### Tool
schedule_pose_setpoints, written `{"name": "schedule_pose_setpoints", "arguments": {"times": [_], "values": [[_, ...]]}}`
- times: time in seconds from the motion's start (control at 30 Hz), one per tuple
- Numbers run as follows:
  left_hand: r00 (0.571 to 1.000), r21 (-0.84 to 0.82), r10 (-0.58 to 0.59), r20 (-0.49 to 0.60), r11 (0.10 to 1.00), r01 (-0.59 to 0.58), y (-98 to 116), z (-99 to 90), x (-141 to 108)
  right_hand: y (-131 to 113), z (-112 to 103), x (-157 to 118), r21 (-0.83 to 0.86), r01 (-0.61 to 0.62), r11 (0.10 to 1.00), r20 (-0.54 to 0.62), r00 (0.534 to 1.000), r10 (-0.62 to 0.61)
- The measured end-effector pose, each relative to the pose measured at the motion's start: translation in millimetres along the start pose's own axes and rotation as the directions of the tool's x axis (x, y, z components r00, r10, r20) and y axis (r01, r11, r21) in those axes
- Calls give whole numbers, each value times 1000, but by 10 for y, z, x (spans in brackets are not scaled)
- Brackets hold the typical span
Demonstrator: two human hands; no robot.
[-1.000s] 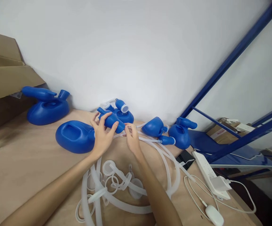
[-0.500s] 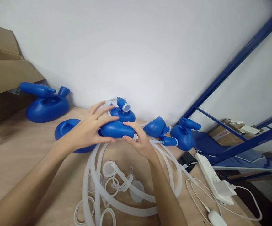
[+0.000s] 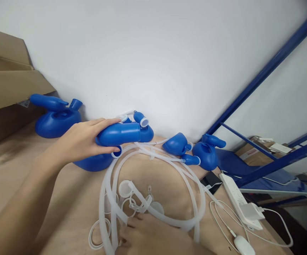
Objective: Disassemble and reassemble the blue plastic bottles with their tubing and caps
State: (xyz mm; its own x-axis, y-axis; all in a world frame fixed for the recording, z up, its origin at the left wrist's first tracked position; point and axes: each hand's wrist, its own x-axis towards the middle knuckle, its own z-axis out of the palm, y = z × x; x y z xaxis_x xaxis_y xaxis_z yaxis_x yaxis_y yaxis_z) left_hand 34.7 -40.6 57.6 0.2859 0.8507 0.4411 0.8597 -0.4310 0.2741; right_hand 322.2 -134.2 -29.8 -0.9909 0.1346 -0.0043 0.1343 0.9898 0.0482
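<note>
My left hand (image 3: 92, 138) is wrapped round a blue plastic urinal funnel (image 3: 120, 134), its wide end turned right. Behind and beneath it rests a blue urinal bottle (image 3: 93, 163) with a white-rimmed mouth, partly covered by the hand. Low in the view, my right hand (image 3: 153, 237) reaches down with curled fingers over the clear hose (image 3: 108, 198). Its fingertips are slightly blurred, and what they grip is hidden. Close by lie a translucent cap (image 3: 125, 188), several clear plastic straps and discs, and a white sealing ring (image 3: 91, 233).
More blue bottles stand against the wall: one at left (image 3: 57, 124), one behind the funnel (image 3: 146, 134), one at right (image 3: 206, 156). A cardboard box (image 3: 15, 85) fills the left. A power strip (image 3: 238, 198), a phone (image 3: 210, 182) and cables lie at right beside a blue metal rack (image 3: 262, 63).
My right hand has let go of the funnel and dropped to the hoses and rings in front. My left hand keeps the funnel, now turned with its wide end rightward and moved slightly left.
</note>
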Motion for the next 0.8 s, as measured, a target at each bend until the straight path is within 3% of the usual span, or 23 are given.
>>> {"name": "schedule_pose_setpoints", "arguments": {"times": [0.1, 0.2, 0.33, 0.47, 0.53, 0.57, 0.6, 0.67, 0.7, 0.73, 0.77, 0.8], "values": [[997, 18, 56, 56, 998, -57, 9, 75, 11, -28, 501, 79, -67, 18, 998, -82, 996, -23], [987, 4, 124, 101, 992, -125, 58, 146, 35, 3, 696, 88, -97, 30, 995, -160, 986, -45], [981, -37, 159, 109, 987, -156, 136, 169, 44, 75, 508, 41, -27, 50, 998, -148, 988, -53], [985, -29, 136, 107, 991, -134, 132, 122, 27, 283, 35, -38, 339, -31, 940, -277, 952, 131], [989, -9, 112, 99, 994, -111, 97, 101, 23, 455, -180, -75, 554, -58, 831, -392, 862, 321], [991, -2, 100, 94, 995, -100, 79, 96, 23, 552, -259, -84, 610, -19, 792, -487, 780, 393], [992, 0, 92, 92, 996, -92, 64, 94, 23, 650, -316, -84, 647, 22, 763, -574, 672, 467], [991, -21, 95, 94, 995, -93, 54, 98, 25, 833, -368, -53, 672, 111, 732, -705, 397, 587], [990, -41, 104, 97, 994, -100, 61, 103, 26, 909, -370, -25, 682, 134, 719, -723, 275, 634], [988, -64, 117, 98, 992, -111, 74, 108, 25, 972, -360, 8, 692, 147, 707, -721, 184, 668], [987, -85, 131, 94, 989, -124, 92, 113, 24, 1020, -345, 41, 702, 142, 698, -712, 136, 689], [986, -104, 146, 86, 985, -136, 112, 119, 23, 1054, -327, 72, 707, 120, 697, -707, 133, 695]]}}
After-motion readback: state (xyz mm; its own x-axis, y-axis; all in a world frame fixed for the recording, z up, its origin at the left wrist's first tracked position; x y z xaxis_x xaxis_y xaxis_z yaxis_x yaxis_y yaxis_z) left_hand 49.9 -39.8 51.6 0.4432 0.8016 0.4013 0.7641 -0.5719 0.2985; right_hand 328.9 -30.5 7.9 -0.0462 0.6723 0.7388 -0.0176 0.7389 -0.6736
